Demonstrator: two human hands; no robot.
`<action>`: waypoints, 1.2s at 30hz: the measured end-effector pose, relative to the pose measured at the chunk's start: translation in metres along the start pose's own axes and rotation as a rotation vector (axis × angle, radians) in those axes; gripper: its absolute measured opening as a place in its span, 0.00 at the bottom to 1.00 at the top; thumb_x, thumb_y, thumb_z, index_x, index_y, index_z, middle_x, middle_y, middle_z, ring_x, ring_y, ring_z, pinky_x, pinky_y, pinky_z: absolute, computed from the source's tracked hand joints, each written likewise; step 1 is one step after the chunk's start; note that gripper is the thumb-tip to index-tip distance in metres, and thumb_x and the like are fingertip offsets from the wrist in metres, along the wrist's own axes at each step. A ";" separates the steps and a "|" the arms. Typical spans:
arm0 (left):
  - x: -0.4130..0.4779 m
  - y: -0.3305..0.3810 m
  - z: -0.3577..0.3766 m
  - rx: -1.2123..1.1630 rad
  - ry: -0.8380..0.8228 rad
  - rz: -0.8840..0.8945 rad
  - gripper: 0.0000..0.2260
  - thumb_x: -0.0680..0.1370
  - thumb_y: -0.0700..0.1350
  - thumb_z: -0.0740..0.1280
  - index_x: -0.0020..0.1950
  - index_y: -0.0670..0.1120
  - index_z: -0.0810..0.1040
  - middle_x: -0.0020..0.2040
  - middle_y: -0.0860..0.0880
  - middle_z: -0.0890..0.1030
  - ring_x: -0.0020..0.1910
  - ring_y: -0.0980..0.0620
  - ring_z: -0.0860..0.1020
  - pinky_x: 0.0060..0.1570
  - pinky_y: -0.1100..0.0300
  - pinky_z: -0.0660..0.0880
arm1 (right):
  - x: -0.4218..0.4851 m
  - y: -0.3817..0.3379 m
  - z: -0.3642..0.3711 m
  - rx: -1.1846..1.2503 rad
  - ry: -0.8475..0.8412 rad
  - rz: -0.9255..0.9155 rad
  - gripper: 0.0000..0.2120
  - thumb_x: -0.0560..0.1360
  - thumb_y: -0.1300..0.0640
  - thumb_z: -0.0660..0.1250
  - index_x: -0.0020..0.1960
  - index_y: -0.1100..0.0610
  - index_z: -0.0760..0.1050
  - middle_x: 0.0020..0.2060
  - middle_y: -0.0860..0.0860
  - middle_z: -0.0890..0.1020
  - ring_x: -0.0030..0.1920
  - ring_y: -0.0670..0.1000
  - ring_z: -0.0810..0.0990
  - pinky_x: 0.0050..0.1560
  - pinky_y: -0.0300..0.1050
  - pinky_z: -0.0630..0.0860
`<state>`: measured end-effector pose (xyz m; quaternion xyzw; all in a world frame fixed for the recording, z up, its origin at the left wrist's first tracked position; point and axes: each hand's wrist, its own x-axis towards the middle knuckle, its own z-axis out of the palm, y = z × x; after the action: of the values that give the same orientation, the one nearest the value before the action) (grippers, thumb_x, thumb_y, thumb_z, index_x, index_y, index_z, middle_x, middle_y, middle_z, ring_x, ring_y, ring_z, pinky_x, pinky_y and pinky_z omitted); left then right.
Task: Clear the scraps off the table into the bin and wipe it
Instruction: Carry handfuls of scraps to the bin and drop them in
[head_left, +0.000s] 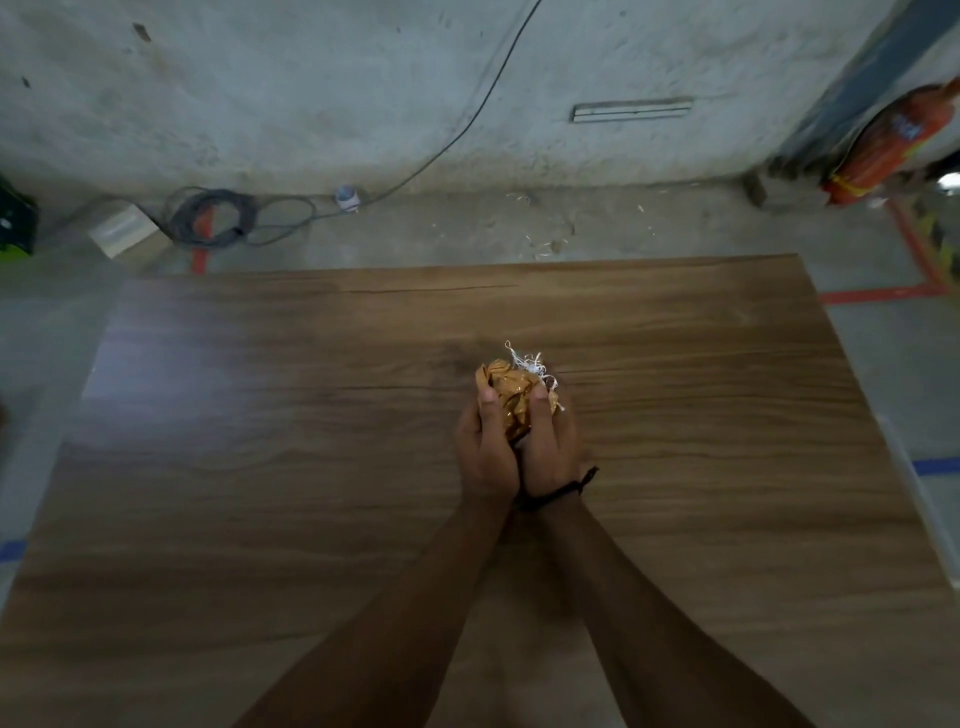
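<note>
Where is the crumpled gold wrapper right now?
Head view: the crumpled gold wrapper is gripped between the left hand and right hand, over the wooden table just right of its centre, white shreds poking out.

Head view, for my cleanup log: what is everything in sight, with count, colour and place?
table: one, brown wood grain, fills the lower frame
scrap bundle: one, crumpled gold paper with white shreds, above the table, between both hands
loose shreds: several, white, on the floor beyond the table's far edge
coiled cable: one, dark grey, on the floor by the wall, left
pale block: one, off-white, on the floor left of the cable
orange bag: one, orange-red, top right by the wall
floor tape: several strips, red and blue, around the table
wrist cord: one, black, right wrist
left hand: one, fingers curled on the scrap bundle
right hand: one, fingers curled on the scrap bundle
</note>
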<state>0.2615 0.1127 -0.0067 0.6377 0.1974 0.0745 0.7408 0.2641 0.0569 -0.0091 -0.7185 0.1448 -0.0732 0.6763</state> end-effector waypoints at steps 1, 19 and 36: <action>-0.002 0.000 0.001 -0.037 -0.006 -0.022 0.14 0.81 0.46 0.56 0.42 0.46 0.78 0.36 0.52 0.80 0.36 0.62 0.79 0.38 0.68 0.74 | 0.000 0.002 0.001 0.075 -0.005 0.030 0.23 0.76 0.45 0.57 0.61 0.61 0.73 0.52 0.54 0.82 0.54 0.51 0.80 0.56 0.43 0.76; -0.033 0.059 -0.005 -0.478 -0.173 -0.302 0.24 0.70 0.50 0.69 0.59 0.35 0.77 0.57 0.33 0.79 0.56 0.37 0.79 0.60 0.44 0.74 | -0.039 -0.075 -0.003 0.579 0.049 0.249 0.15 0.79 0.59 0.59 0.58 0.69 0.74 0.46 0.58 0.82 0.46 0.51 0.82 0.47 0.43 0.79; -0.298 0.075 0.086 -0.344 -0.645 -0.192 0.07 0.74 0.41 0.64 0.47 0.41 0.81 0.41 0.46 0.83 0.43 0.50 0.81 0.44 0.60 0.78 | -0.197 -0.097 -0.238 0.680 0.501 0.011 0.21 0.71 0.49 0.66 0.55 0.65 0.77 0.50 0.60 0.80 0.53 0.57 0.79 0.61 0.56 0.72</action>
<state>0.0341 -0.0610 0.1350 0.4735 -0.0028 -0.1679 0.8647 0.0163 -0.1042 0.1232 -0.4138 0.2762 -0.2854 0.8192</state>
